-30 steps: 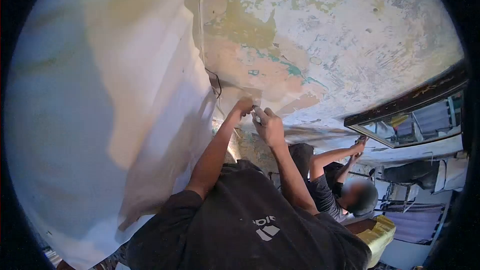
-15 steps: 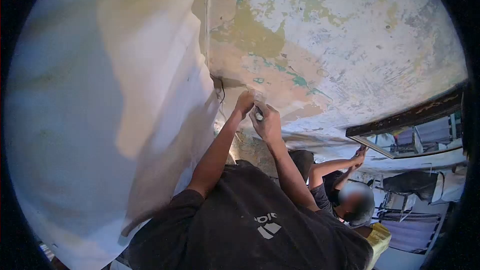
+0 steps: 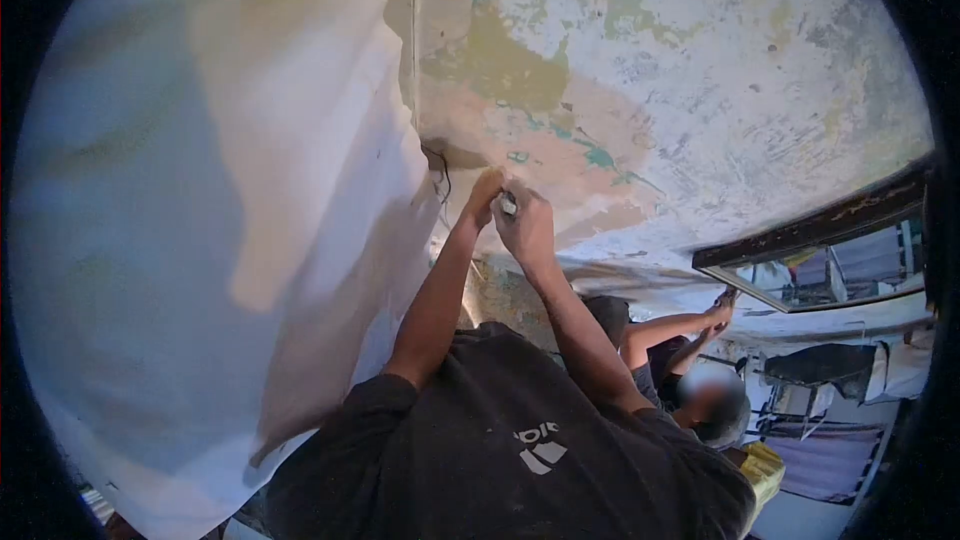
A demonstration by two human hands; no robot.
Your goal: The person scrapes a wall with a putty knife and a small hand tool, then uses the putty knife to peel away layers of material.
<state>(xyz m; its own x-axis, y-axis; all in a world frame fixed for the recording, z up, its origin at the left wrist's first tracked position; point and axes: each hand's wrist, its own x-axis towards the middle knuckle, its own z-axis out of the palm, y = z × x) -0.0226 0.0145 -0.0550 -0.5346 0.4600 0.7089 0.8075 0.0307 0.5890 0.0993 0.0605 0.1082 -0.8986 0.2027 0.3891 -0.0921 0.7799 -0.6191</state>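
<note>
Hands are seen raised against a peeling wall (image 3: pixel 700 70), near the middle of the view. The right hand (image 3: pixel 526 227) is closed in a fist around a small pale tool (image 3: pixel 508 205), of which only a short greyish end shows above the knuckles; what kind of tool it is cannot be told. The left hand (image 3: pixel 486 192) is set just beside it, at about 10 o'clock from the right hand, with its fingers bent and pressed to the wall. Whether anything is gripped by it, or the tool is only touched, cannot be told. The tool lies between the two hands, against the wall where pink and green patches of old paint meet.

At 9 o'clock from the hands, a thin dark wire (image 3: pixel 438 168) is seen hanging at the edge of a large white sheet (image 3: pixel 200 190), by which the whole left part of the view is covered. At 6 o'clock, a dark shirt (image 3: pixel 480 460) with a white logo fills the lower part.

At 4 o'clock, well apart, a co-worker's hands (image 3: pixel 720 306) are held up to a dark window frame (image 3: pixel 810 232). Something yellow (image 3: pixel 765 465) is seen at 5 o'clock, near the lower edge.
</note>
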